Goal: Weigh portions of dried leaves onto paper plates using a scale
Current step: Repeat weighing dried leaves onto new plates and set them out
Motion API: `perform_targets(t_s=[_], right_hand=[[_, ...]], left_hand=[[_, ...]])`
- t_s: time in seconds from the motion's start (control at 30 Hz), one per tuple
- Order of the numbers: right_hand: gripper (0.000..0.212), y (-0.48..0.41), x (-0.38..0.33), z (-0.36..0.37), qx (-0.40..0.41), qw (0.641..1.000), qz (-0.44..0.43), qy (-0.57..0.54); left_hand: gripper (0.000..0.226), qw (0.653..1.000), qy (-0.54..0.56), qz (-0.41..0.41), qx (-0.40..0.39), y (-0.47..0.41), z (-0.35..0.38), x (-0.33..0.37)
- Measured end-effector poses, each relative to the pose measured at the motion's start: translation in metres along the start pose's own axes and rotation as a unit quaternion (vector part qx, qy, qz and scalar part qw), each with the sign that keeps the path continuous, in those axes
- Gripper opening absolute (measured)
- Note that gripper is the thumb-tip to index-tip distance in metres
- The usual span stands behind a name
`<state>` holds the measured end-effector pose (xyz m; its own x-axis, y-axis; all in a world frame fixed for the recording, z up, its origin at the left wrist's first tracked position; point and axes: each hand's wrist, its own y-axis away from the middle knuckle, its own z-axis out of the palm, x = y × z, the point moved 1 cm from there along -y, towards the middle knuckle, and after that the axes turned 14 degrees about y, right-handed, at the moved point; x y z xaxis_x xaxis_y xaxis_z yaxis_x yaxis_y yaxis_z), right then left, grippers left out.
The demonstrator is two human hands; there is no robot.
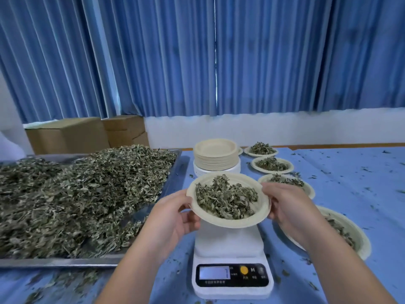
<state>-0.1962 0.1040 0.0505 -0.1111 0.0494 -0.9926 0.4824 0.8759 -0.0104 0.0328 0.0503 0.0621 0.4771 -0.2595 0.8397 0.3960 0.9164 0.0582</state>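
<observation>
Head view: both hands hold one paper plate [262, 213] over the white scale [232, 244]. The left hand [173, 218] grips its left rim, thumb on top and fingers [190, 224] curled beneath. The right hand [287, 207] pinches the right rim in the same way. The plate tilts a little toward the camera and carries a loose mound of dried leaves [225, 198]. Whether it touches the scale's platform or hangs just above it, I cannot tell. The scale's lit display [214, 272] is too blurred to read.

Left of the scale lies a metal tray [65, 262] piled with a big heap of leaves [76, 194]. Behind the scale a stack of empty plates [215, 157] stands on a white base [215, 171]. To the right, four filled plates (each with its own small mound) run in a row from far to near: [247, 152], [254, 164], [310, 190], [363, 244], the nearest partly hidden by the right forearm. All stand on a surface covered in blue cloth [341, 183] strewn with leaf crumbs. Blue curtains [197, 51] hang behind, with cardboard boxes [87, 132] at far left.
</observation>
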Motion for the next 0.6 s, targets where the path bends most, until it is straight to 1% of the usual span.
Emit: perform_targets(t_s=[0.07, 0.13, 0.23, 0.33, 0.43, 0.53, 0.6], right_hand=[[0.018, -0.001, -0.008, 0.006, -0.021, 0.998, 0.003, -0.054], [0.017, -0.012, -0.019, 0.013, -0.036, 0.997, 0.014, -0.065], [0.019, -0.045, -0.039, 0.024, -0.074, 0.996, 0.008, -0.049], [0.023, -0.089, -0.046, 0.033, -0.104, 0.994, 0.007, -0.046], [0.022, -0.132, -0.049, 0.042, -0.128, 0.990, 0.028, -0.055], [0.020, -0.158, -0.057, 0.047, -0.118, 0.989, 0.065, -0.065], [0.021, -0.171, -0.071, 0.046, -0.102, 0.988, 0.093, -0.069]], left_hand=[[0.024, 0.998, 0.056, 0.010, 0.011, -0.002, 0.004, 0.008], [0.023, 0.997, 0.069, 0.010, 0.022, -0.011, 0.005, 0.018], [0.023, 0.998, 0.061, 0.017, 0.023, -0.039, 0.004, 0.039], [0.025, 0.999, 0.028, 0.011, 0.033, -0.079, -0.001, 0.058], [0.024, 0.998, 0.023, -0.021, 0.055, -0.123, -0.003, 0.074], [0.025, 0.995, 0.011, -0.069, 0.075, -0.155, 0.003, 0.090], [0.027, 0.991, 0.000, -0.116, 0.072, -0.172, 0.012, 0.103]])
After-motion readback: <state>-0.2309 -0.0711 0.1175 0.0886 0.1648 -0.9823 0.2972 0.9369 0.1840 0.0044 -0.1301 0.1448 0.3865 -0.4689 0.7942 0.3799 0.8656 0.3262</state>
